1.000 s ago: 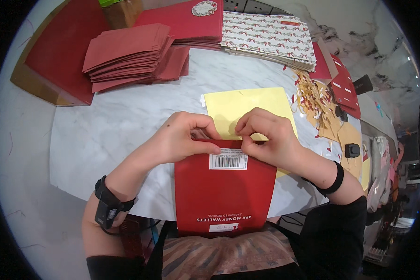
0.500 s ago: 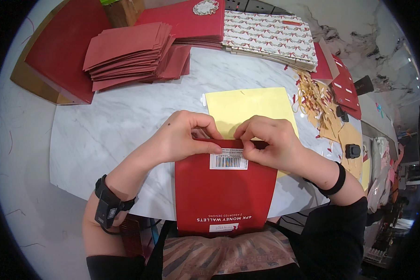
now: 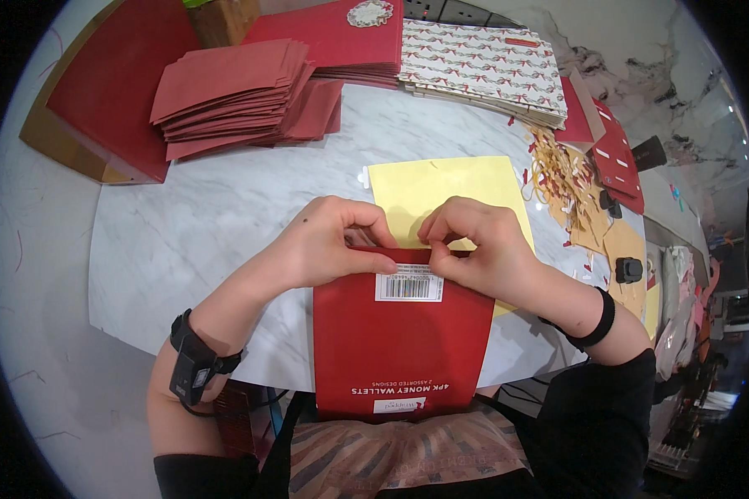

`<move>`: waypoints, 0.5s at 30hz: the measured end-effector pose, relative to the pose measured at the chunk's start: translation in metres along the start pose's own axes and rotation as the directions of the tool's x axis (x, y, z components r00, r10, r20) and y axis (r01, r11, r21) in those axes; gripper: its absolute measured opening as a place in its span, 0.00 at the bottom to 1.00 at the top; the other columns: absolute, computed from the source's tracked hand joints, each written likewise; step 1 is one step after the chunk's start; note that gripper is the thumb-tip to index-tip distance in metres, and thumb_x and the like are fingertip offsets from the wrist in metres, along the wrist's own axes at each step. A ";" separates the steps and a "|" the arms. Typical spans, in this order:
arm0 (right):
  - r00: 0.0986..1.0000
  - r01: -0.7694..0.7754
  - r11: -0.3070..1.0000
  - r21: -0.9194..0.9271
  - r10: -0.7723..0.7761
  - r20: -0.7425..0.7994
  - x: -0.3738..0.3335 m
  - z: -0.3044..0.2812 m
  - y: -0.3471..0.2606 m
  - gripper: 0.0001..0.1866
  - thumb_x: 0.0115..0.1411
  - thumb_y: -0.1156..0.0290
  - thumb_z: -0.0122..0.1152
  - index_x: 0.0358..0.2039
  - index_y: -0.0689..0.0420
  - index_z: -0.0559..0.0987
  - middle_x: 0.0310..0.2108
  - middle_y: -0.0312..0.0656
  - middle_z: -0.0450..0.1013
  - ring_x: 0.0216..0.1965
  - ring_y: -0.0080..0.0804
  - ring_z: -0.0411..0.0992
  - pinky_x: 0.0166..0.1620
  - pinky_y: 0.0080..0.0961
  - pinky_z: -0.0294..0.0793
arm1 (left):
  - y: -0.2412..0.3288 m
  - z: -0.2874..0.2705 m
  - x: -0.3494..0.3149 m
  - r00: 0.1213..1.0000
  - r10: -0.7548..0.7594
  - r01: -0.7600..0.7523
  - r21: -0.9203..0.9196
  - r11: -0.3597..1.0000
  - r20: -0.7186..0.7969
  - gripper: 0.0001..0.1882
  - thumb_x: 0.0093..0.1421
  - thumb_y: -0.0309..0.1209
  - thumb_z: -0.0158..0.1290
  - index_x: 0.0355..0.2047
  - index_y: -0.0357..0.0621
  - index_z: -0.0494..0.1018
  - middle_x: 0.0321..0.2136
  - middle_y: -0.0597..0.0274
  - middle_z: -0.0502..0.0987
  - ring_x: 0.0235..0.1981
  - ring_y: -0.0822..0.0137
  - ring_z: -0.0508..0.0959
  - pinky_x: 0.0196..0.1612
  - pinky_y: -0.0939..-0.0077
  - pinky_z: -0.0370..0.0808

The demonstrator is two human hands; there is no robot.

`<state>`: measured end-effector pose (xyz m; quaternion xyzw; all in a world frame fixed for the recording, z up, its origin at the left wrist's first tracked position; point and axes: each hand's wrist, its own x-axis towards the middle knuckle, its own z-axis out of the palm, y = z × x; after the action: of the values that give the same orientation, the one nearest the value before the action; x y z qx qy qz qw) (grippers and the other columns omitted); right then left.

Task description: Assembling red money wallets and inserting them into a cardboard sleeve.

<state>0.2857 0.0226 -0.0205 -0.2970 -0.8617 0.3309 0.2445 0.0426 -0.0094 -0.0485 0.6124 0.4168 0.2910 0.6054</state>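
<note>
Your left hand (image 3: 333, 241) hides part of the upper edge of the red packet (image 3: 399, 341), some fingertips lost behind it, while whatever sits between thumb and forefinger of your right hand (image 3: 484, 249) is too small to tell. The packet covers part of the yellow sheet (image 3: 441, 187); your left thumb overlaps a corner of the white label (image 3: 409, 291), its fine print illegible. The top edge crops the red stack (image 3: 329, 37) and dark socket strip (image 3: 449, 12); clutter (image 3: 682, 316) blurs at far right.
</note>
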 end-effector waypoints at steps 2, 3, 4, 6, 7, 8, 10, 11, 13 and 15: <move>1.000 0.008 1.000 -0.010 -0.008 0.027 0.000 0.000 -0.003 0.06 0.50 0.81 0.63 0.30 0.60 0.77 0.26 0.42 0.74 0.26 0.36 0.77 0.29 0.27 0.78 | -0.001 -0.001 0.000 1.000 -0.007 0.007 0.007 1.000 0.002 0.10 0.51 0.25 0.68 0.31 0.36 0.79 0.28 0.63 0.82 0.31 0.74 0.81 0.39 0.79 0.78; 1.000 0.009 1.000 -0.010 -0.008 0.028 0.000 0.000 -0.004 0.06 0.50 0.81 0.63 0.30 0.60 0.77 0.26 0.42 0.74 0.26 0.36 0.77 0.29 0.27 0.78 | -0.001 -0.001 0.000 1.000 -0.014 0.014 0.014 1.000 0.004 0.10 0.51 0.26 0.68 0.31 0.36 0.79 0.28 0.63 0.82 0.31 0.74 0.81 0.38 0.79 0.78; 0.999 0.014 1.000 -0.006 -0.014 0.036 -0.001 0.000 -0.004 0.06 0.50 0.80 0.63 0.29 0.60 0.77 0.26 0.42 0.74 0.25 0.36 0.77 0.28 0.27 0.77 | -0.001 -0.001 0.000 1.000 -0.015 0.015 0.014 1.000 0.003 0.10 0.51 0.26 0.68 0.31 0.36 0.79 0.28 0.63 0.82 0.31 0.74 0.81 0.38 0.79 0.78; 0.999 0.020 1.000 -0.002 -0.020 0.044 -0.001 -0.001 -0.004 0.06 0.50 0.80 0.63 0.29 0.60 0.77 0.26 0.42 0.74 0.25 0.36 0.77 0.27 0.28 0.77 | 0.000 -0.001 0.000 0.999 -0.033 0.033 0.020 0.999 0.005 0.10 0.51 0.26 0.68 0.31 0.37 0.79 0.28 0.63 0.82 0.31 0.74 0.81 0.38 0.79 0.78; 0.998 0.030 1.000 -0.005 -0.030 0.058 -0.001 -0.001 -0.004 0.05 0.50 0.80 0.63 0.29 0.60 0.76 0.26 0.42 0.74 0.25 0.36 0.76 0.27 0.28 0.76 | 0.000 -0.001 0.000 0.999 -0.032 0.032 0.020 0.999 0.005 0.10 0.51 0.26 0.68 0.31 0.37 0.79 0.28 0.63 0.82 0.31 0.74 0.81 0.38 0.79 0.78; 0.997 0.040 0.999 -0.008 -0.040 0.071 -0.001 -0.001 -0.004 0.05 0.49 0.80 0.62 0.28 0.60 0.76 0.26 0.42 0.74 0.25 0.36 0.76 0.27 0.28 0.75 | -0.001 -0.001 0.000 1.000 -0.030 0.030 0.017 0.999 0.008 0.10 0.51 0.26 0.68 0.31 0.37 0.78 0.28 0.63 0.82 0.31 0.73 0.81 0.37 0.79 0.78; 0.996 0.036 0.999 -0.011 -0.035 0.077 -0.001 -0.002 -0.005 0.05 0.49 0.80 0.62 0.27 0.60 0.76 0.26 0.42 0.75 0.25 0.36 0.76 0.26 0.28 0.75 | -0.002 -0.001 0.000 1.000 -0.028 0.028 0.015 0.999 0.010 0.10 0.51 0.25 0.67 0.31 0.37 0.78 0.28 0.63 0.82 0.31 0.73 0.81 0.37 0.79 0.78; 0.996 0.031 0.999 -0.013 -0.030 0.084 -0.001 -0.002 -0.005 0.05 0.49 0.80 0.62 0.27 0.60 0.75 0.26 0.42 0.75 0.24 0.37 0.76 0.26 0.28 0.74 | -0.002 -0.001 0.001 1.000 -0.009 0.008 0.008 1.000 0.014 0.10 0.51 0.26 0.67 0.32 0.37 0.78 0.29 0.62 0.82 0.32 0.73 0.81 0.38 0.78 0.78; 0.995 0.052 0.999 -0.016 -0.050 0.081 -0.001 -0.001 -0.003 0.05 0.49 0.80 0.62 0.27 0.60 0.75 0.26 0.42 0.74 0.24 0.37 0.76 0.26 0.28 0.74 | -0.004 -0.001 0.001 1.000 0.011 -0.011 0.002 1.000 0.017 0.11 0.51 0.26 0.67 0.33 0.37 0.78 0.29 0.62 0.82 0.32 0.72 0.82 0.38 0.77 0.78; 0.994 0.073 0.997 -0.019 -0.071 0.079 -0.001 -0.001 -0.003 0.05 0.49 0.80 0.62 0.26 0.59 0.75 0.26 0.42 0.74 0.24 0.37 0.75 0.26 0.28 0.74 | -0.004 0.000 0.001 0.997 0.079 -0.081 0.093 0.992 0.024 0.10 0.54 0.19 0.64 0.37 0.36 0.77 0.34 0.63 0.82 0.35 0.77 0.80 0.39 0.81 0.76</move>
<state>0.2863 0.0207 -0.0178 -0.2553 -0.8843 0.3237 0.2191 0.0424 -0.0087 -0.0525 0.6593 0.3993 0.2888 0.5679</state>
